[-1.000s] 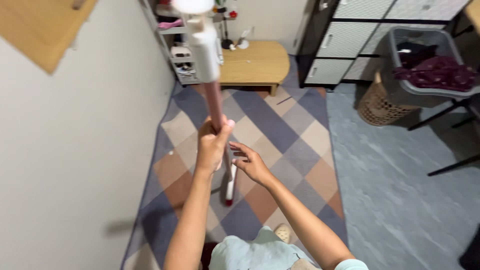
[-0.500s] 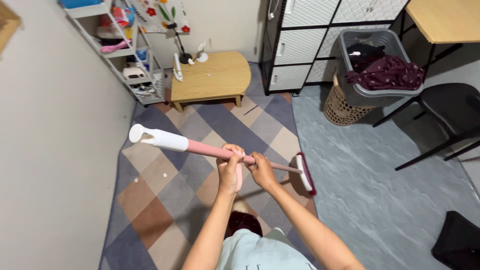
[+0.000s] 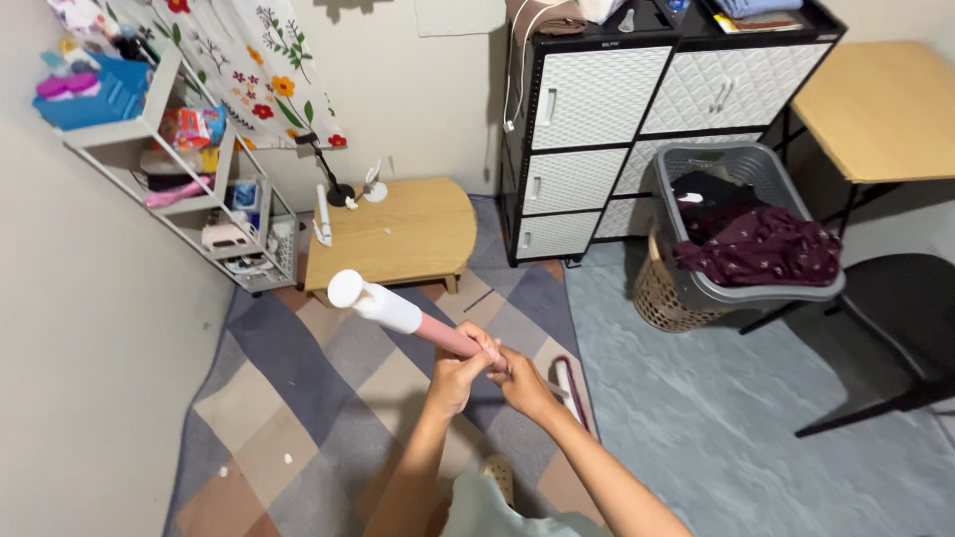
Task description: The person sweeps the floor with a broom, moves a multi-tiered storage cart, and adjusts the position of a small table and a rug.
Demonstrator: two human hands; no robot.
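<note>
Head view is looking down on a person gripping a broom (image 3: 418, 323) with both hands over a checked rug (image 3: 328, 398). Left hand (image 3: 456, 376) is clenching around the pink shaft, fingers wrapped tight; right hand (image 3: 519, 380) is grasping the same shaft just beside it, the two hands touching. The broom is slanting across the rug, its white capped end pointing toward the low wooden table (image 3: 398, 234) and its brush head (image 3: 569, 390) resting near the rug's edge by the grey floor.

It is looking like a light, stiff pole, smooth plastic and perhaps a little slippery, so the pink middle where the hands are sitting seems the sensible hold; the bristle end would be softer and springy.

Against the left wall a white shelf rack (image 3: 189, 214) is carrying small colourful packages: a blue box at the top, pink and red packets on the tiers below. A white cloth with red and yellow flowers (image 3: 259, 70) is hanging behind it. A grey laundry basket (image 3: 741, 283) holding dark clothes is standing on a wicker one, near the black-and-white drawer unit (image 3: 597, 139).
</note>
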